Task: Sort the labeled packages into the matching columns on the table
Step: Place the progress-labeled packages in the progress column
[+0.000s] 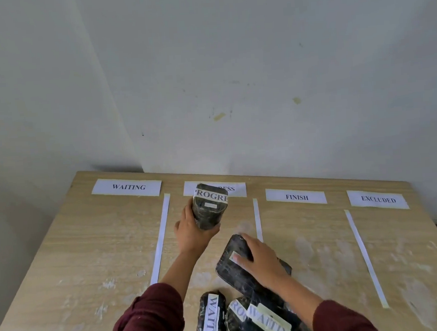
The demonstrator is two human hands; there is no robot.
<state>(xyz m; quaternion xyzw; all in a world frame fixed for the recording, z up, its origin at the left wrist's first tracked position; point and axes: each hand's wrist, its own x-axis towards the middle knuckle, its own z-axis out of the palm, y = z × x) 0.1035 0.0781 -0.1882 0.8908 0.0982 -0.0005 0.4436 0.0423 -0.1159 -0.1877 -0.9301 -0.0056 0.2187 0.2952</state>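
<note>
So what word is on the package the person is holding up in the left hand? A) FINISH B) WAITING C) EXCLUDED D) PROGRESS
D: the package held in the left hand has a white label showing the letters PROGRE, the start of PROGRESS, and it is held over the column whose sign is partly hidden behind it.

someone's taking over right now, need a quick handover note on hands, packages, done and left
Left hand: holds a dark wrapped package labelled PROGRESS upright, over the second column by its partly hidden paper header.
Right hand: resting on a flat dark wrapped package, label not readable, near the pile.
Pile at the near edge: a dark WAITING package and an overlapping dark bundle showing WAITING and part of another label.
Done: no package lies in the WAITING, FINISH or EXCLUDED columns.
Left: set down PROGRESS, then sort the rest.
</note>
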